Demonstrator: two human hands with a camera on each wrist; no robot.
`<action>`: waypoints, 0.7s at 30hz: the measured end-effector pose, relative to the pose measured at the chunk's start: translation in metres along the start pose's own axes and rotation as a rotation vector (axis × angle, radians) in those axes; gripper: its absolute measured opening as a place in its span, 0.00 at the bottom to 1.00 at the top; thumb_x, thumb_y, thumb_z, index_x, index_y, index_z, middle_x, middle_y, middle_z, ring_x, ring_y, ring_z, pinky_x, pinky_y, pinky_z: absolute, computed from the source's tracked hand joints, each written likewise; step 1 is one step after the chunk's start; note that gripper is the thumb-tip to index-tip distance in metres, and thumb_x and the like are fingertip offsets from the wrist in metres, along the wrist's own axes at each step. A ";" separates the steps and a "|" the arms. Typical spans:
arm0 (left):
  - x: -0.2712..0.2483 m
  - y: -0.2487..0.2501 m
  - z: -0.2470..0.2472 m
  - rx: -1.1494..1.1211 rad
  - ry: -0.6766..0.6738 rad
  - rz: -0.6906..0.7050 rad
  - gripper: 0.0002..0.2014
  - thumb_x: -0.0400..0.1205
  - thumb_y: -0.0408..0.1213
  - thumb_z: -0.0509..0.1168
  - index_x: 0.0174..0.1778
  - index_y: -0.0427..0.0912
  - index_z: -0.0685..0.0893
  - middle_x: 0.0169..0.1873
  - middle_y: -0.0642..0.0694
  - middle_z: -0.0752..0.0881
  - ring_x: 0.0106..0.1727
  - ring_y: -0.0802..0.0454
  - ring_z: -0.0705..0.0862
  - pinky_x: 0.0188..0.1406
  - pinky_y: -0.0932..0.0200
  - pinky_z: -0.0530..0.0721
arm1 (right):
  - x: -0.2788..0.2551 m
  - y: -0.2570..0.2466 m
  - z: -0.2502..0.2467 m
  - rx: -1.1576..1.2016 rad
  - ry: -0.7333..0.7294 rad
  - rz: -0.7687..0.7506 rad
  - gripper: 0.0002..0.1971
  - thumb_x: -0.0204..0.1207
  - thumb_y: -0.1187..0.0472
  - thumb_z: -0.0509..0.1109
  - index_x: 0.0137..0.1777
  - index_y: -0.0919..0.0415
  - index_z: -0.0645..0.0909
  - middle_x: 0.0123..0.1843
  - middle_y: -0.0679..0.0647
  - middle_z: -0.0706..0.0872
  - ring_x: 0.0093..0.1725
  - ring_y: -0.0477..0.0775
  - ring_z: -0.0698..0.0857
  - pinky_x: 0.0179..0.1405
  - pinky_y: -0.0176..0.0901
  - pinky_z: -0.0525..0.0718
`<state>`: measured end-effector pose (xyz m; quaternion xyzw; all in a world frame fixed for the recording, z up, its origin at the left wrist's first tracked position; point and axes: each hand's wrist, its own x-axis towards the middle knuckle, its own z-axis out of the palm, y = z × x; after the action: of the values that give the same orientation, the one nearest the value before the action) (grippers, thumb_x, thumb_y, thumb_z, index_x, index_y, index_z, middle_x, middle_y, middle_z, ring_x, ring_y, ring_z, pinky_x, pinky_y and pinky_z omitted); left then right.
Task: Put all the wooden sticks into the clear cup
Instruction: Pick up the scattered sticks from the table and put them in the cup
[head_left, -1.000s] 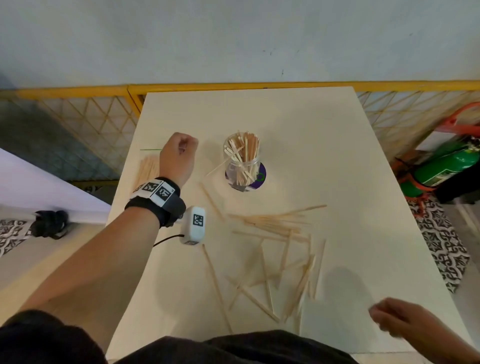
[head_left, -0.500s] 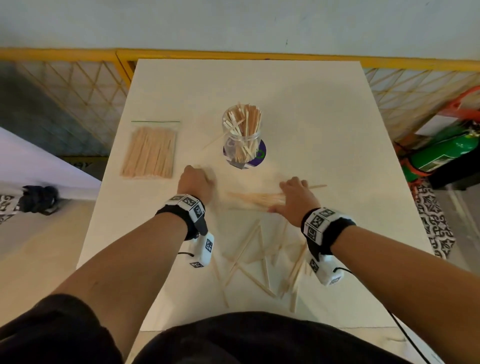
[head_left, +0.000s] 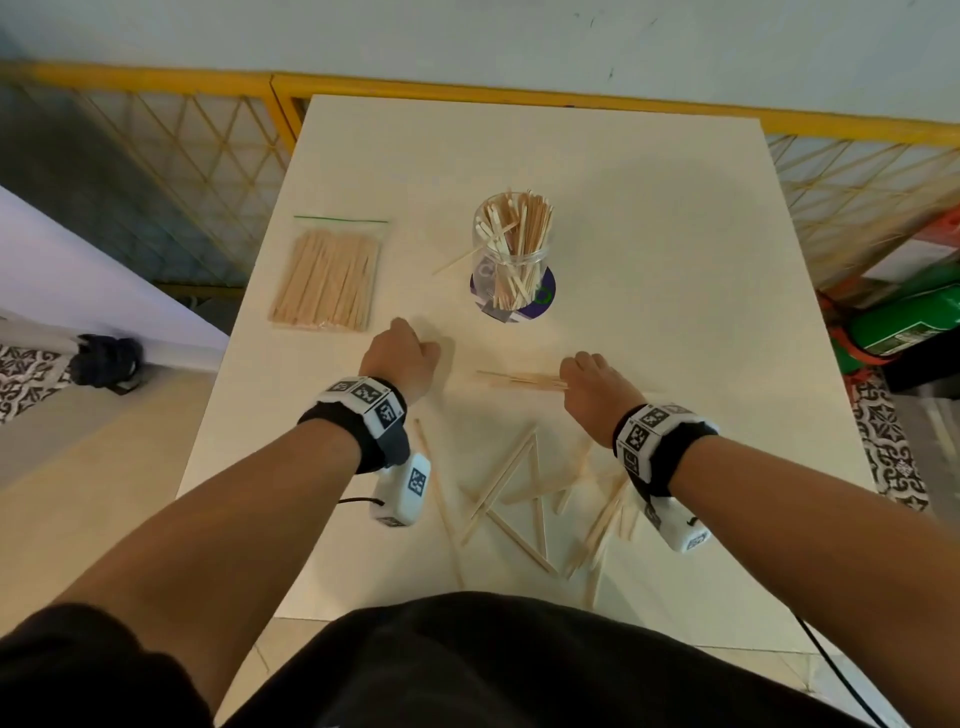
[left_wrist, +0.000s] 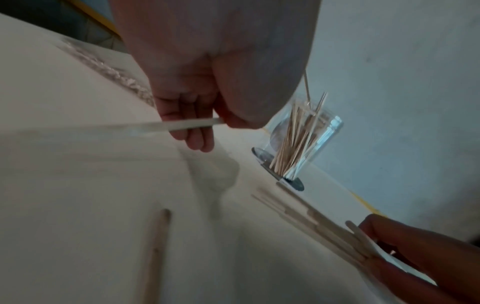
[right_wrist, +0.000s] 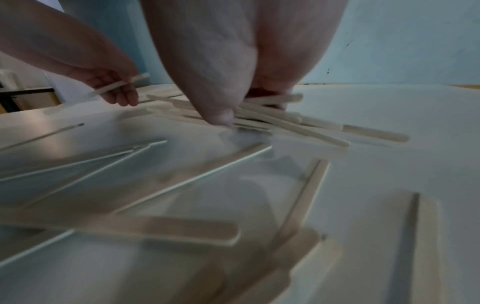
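Bare desk (head_left: 675, 260) lies open right of the clear cup (head_left: 511, 254). Left, a bag of sticks (head_left: 327, 280) takes up room; loose sticks (head_left: 519, 499) crowd the near edge.

Black wristbands (head_left: 660, 457) with white marker-printed blocks, white camera pods (head_left: 400, 491) beneath, thin black cables, dark clothing.

Tabletop (head_left: 649, 218): smooth, pale cream, faint sheen.
Wooden sticks (head_left: 511, 483): thin, flat, light unfinished wood, matt.
Clear cup (head_left: 511, 254): transparent, glossy, glass or plastic cannot be told.
Bag (head_left: 327, 275): clear shiny plastic film, green strip at top.
Wrist bands (head_left: 363, 415): black cloth with white hard plastic blocks.
Railing (head_left: 467, 93): yellow painted metal.
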<state>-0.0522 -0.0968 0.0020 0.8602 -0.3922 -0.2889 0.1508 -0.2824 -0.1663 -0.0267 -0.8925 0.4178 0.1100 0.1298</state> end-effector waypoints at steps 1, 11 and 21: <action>-0.005 -0.003 -0.004 -0.046 0.027 0.019 0.15 0.85 0.40 0.58 0.58 0.31 0.73 0.48 0.32 0.85 0.42 0.36 0.82 0.37 0.49 0.75 | 0.001 -0.001 -0.002 0.031 0.013 0.006 0.16 0.76 0.74 0.55 0.63 0.72 0.72 0.59 0.68 0.78 0.57 0.68 0.77 0.57 0.58 0.79; -0.087 -0.045 0.005 0.371 -0.414 -0.088 0.49 0.64 0.80 0.60 0.60 0.37 0.83 0.64 0.39 0.85 0.57 0.42 0.86 0.47 0.56 0.79 | -0.037 0.018 -0.036 0.364 0.137 0.107 0.09 0.81 0.61 0.54 0.59 0.62 0.66 0.29 0.54 0.77 0.28 0.62 0.77 0.34 0.46 0.70; -0.111 0.002 0.079 0.428 -0.312 0.152 0.71 0.50 0.89 0.49 0.78 0.34 0.63 0.66 0.36 0.70 0.64 0.37 0.74 0.57 0.46 0.78 | -0.108 0.039 -0.010 0.132 -0.265 -0.025 0.40 0.59 0.40 0.75 0.72 0.37 0.62 0.50 0.47 0.86 0.55 0.54 0.85 0.54 0.45 0.81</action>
<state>-0.1601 -0.0163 -0.0177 0.7858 -0.5261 -0.3164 -0.0753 -0.3796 -0.1166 0.0103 -0.8647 0.3922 0.1978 0.2436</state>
